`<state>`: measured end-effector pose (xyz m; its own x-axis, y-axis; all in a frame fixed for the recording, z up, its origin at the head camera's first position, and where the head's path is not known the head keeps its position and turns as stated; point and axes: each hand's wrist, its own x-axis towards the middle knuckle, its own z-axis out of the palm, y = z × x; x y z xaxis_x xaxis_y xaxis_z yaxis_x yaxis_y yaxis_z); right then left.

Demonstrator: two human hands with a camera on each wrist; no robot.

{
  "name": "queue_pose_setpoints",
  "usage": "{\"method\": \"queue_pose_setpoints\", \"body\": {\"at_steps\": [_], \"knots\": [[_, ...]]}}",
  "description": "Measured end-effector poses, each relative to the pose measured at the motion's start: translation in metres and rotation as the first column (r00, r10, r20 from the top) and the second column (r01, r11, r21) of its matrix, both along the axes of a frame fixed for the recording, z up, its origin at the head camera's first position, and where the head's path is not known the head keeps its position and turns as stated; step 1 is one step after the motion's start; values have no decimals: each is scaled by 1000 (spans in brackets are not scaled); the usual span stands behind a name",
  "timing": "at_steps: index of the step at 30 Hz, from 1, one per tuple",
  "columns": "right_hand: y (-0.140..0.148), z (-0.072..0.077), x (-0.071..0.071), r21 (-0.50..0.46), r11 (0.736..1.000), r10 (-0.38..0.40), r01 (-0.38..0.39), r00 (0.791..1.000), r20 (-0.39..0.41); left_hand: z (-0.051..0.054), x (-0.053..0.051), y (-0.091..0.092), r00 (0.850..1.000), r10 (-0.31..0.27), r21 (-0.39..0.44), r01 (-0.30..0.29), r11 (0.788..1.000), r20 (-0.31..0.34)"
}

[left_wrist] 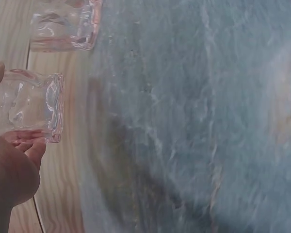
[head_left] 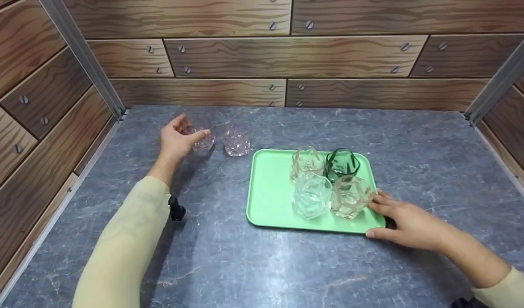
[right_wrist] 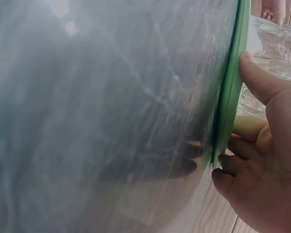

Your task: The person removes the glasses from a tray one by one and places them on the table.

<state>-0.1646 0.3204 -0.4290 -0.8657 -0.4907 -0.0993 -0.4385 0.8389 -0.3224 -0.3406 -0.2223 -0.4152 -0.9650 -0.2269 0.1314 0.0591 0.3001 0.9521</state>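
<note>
On the far left of the grey tabletop, my left hand (head_left: 175, 139) holds a pale pink faceted drinking glass (left_wrist: 31, 104), thumb on the near side and fingers on the far side. Just right of it stands a second pink glass (head_left: 237, 142), apart from the hand. My right hand (head_left: 409, 224) grips the near right corner of a green tray (head_left: 268, 188), with the thumb along the front rim and the fingers at the right side. On the tray's right half are a clear glass (head_left: 312, 199), a dark green glass (head_left: 342, 164) and two amber-tinted glasses (head_left: 351, 199).
The tray's left half is bare green surface. Wood-patterned panels (head_left: 287, 60) enclose the back and both sides, with grey metal posts (head_left: 80, 55) in the corners. Grey marbled tabletop (head_left: 228, 256) lies in front of the tray and between it and my left arm.
</note>
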Motion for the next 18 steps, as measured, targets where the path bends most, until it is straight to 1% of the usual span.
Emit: {"method": "queue_pose_setpoints", "body": {"at_steps": [4, 8, 18], "knots": [[0, 0, 0, -7, 1000, 6, -6, 1000, 2, -6, -3, 2, 1000, -8, -14, 8, 1000, 15], [1, 0, 0, -4, 1000, 3, -3, 1000, 3, -10, -4, 2, 1000, -10, -10, 10, 1000, 24], [0, 0, 0, -6, 1000, -3, 3, 1000, 14, -16, -7, 3, 1000, -1, 6, 1, 1000, 29]]}}
